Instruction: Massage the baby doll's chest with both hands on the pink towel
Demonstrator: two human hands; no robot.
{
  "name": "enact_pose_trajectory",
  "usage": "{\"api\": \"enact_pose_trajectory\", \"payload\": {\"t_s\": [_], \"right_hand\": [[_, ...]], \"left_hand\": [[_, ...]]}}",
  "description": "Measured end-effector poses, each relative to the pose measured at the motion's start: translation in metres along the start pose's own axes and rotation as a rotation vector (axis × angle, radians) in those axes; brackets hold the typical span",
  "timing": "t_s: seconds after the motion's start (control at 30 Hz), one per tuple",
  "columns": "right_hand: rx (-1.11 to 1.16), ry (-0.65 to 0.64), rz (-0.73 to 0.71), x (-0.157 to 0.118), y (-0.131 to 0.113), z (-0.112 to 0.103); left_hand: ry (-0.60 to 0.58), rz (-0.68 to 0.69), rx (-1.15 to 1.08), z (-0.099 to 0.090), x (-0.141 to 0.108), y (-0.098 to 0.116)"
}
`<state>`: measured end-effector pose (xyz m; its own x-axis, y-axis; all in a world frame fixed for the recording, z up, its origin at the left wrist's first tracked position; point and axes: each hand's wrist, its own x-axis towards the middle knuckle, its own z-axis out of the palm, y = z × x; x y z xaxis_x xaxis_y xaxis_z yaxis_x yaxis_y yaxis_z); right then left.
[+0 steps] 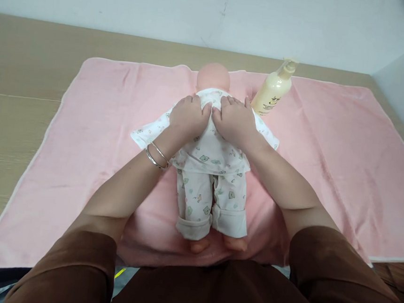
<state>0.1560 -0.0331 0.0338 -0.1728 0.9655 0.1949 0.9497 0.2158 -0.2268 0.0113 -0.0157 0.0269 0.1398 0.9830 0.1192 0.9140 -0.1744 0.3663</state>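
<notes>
A baby doll (210,157) in white printed pyjamas lies face down, its bald head away from me and its bare feet toward me. My left hand (190,115) rests flat on the left side of its upper back. On the right side of the back lies my right hand (236,120), fingers stretched toward the shoulder. The two thumbs point at each other near the doll's spine, with a narrow gap between them. Neither hand holds anything. Both doll sleeves spread out sideways, partly hidden under my hands and wrists.
Beneath the doll a pink blanket (94,128) with pale edging covers much of the wooden table (14,154). A cream-yellow pump bottle (273,89) stands right of the doll's head, close to my right fingers. Behind the table rises a pale wall (147,10).
</notes>
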Motion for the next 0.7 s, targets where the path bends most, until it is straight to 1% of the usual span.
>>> {"api": "enact_pose_trajectory", "payload": {"t_s": [0.1,0.17,0.27,0.37,0.43,0.5,0.57,0.63,0.7], "right_hand": [[0.102,-0.060,0.025,0.015,0.016,0.000],[0.104,-0.063,0.026,0.016,0.017,-0.001],[0.042,-0.031,-0.005,0.005,0.007,0.001],[0.004,0.005,-0.071,-0.009,-0.006,0.008],[0.022,0.033,-0.088,-0.012,-0.009,0.014],[0.068,0.045,-0.065,-0.006,-0.004,0.019],[0.125,0.037,-0.015,0.006,0.006,0.022],[0.176,0.032,0.029,0.019,0.018,0.021],[0.202,0.029,0.041,0.027,0.025,0.020]], "left_hand": [[0.061,0.014,0.019,0.006,-0.013,0.008],[0.050,0.036,-0.004,0.008,-0.012,0.007],[0.017,0.071,-0.082,0.009,0.003,-0.006],[0.026,0.082,-0.205,0.010,0.021,-0.021],[0.041,0.076,-0.232,0.010,0.024,-0.024],[0.062,0.067,-0.172,0.011,0.017,-0.019],[0.114,0.065,-0.092,0.014,0.004,-0.008],[0.181,0.093,-0.057,0.020,-0.011,0.003],[0.229,0.131,-0.066,0.026,-0.018,0.009]]}}
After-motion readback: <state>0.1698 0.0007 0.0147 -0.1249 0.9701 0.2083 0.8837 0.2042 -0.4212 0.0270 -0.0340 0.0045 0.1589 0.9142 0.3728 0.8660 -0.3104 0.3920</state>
